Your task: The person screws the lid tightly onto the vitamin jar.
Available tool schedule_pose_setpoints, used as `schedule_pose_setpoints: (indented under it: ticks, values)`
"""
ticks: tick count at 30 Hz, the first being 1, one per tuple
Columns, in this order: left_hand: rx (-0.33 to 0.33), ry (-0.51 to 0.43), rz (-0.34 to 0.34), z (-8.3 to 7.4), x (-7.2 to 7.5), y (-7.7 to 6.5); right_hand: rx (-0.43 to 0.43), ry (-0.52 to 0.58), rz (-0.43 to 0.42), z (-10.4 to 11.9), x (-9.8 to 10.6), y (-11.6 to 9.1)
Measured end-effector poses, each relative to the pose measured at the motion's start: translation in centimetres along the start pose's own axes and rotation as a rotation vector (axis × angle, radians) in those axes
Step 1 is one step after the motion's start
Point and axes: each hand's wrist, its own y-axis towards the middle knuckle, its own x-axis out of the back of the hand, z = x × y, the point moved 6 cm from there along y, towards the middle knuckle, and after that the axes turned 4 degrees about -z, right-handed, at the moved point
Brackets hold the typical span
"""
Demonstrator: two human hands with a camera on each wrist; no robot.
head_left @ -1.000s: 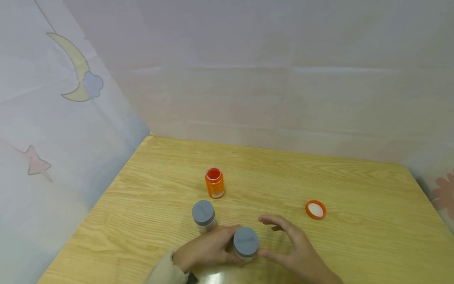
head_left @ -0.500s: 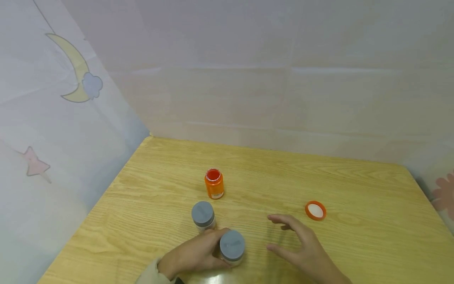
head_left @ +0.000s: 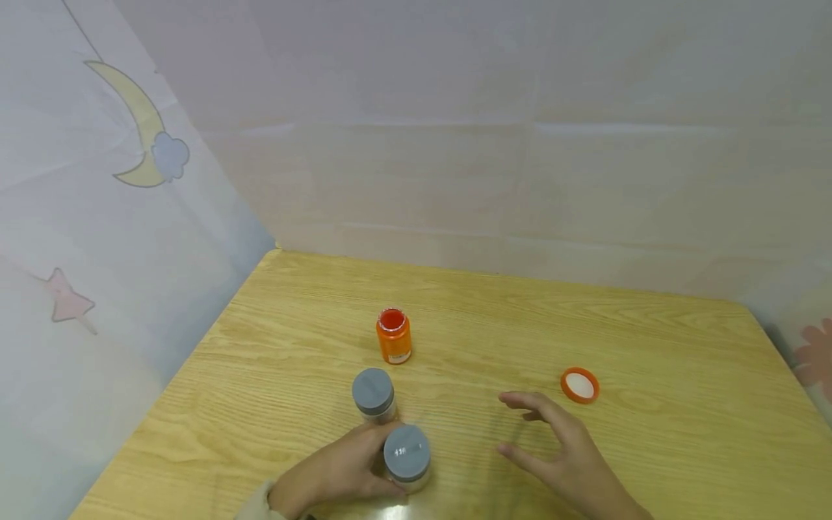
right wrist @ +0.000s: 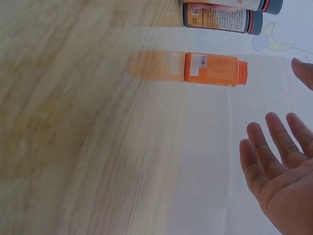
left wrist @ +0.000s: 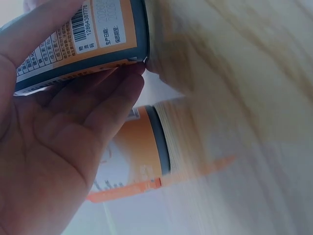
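Note:
My left hand (head_left: pixel 354 462) grips a grey-lidded jar (head_left: pixel 407 453) near the front of the table, thumb and fingers around its side. In the left wrist view this jar (left wrist: pixel 93 36) shows an orange label with a barcode and a dark base. A second grey-lidded jar (head_left: pixel 373 391) stands upright just behind that hand. To the right, my right hand (head_left: pixel 562 451) is held over the table with thumb and fingers spread apart, holding nothing. Nearest to it lies an orange lid (head_left: pixel 579 385), its white inner side up. An uncapped orange bottle (head_left: pixel 393 336) stands farther back.
The wooden table (head_left: pixel 650 339) reaches back to a pale cloth backdrop (head_left: pixel 455 144). Another pale cloth (head_left: pixel 130 238) with a printed moon hangs along the left side.
The left hand has brought the grey-lidded jar leftward, up close to the second jar. The right hand has drawn away to the right, its fingers still spread.

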Motion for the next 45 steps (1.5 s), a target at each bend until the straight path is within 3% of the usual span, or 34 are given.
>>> schedule_pose_setpoints:
  ticks: [7,14,22,31,39,45]
  values:
    - [-0.082,0.014,-0.023,0.2,0.3,-1.2,-0.011,-0.017,-0.004,-0.2,0.3,-0.2]
    - [-0.028,-0.023,-0.009,0.2,0.6,-1.9,-0.009,-0.018,-0.034,-1.0,0.6,-0.5]
    - [0.014,0.034,-0.022,0.1,2.3,-3.2,-0.091,-0.094,-0.018,-1.6,1.6,-0.4]
    - [0.146,-0.012,0.026,1.6,3.8,-3.8,-0.153,-0.142,-0.002,-2.8,2.6,-0.5]
    - [0.13,0.013,-0.026,2.7,4.5,-3.5,-0.16,-0.174,-0.022,-4.1,3.6,-0.5]
    - [0.133,0.033,-0.082,3.4,6.0,-3.3,-0.166,-0.197,-0.046,-5.2,4.8,-0.4]
